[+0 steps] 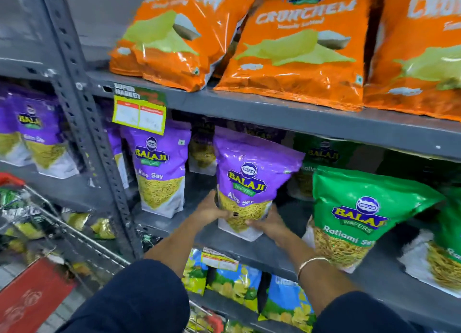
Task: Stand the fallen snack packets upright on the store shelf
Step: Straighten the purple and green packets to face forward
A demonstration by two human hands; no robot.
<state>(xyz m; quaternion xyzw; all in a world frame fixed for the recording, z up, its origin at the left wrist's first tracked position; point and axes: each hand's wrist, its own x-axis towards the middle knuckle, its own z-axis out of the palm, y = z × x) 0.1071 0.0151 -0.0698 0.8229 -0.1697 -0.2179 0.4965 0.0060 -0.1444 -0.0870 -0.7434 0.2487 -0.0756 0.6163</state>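
Left hand (212, 209) and right hand (268, 221) clasp purple Aloo Sev packet (249, 178) at base, near-upright on middle shelf (274, 250). Advice: seat base flat, square it, release gently.

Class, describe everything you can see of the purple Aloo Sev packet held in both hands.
The glossy purple plastic Aloo Sev packet carries a Balaji Wafers logo, a picture of yellow sev and a white base. It stands nearly upright, tilted slightly, its base on the grey metal middle shelf, between another purple packet and a green one. The left hand and right hand grip its lower sides.
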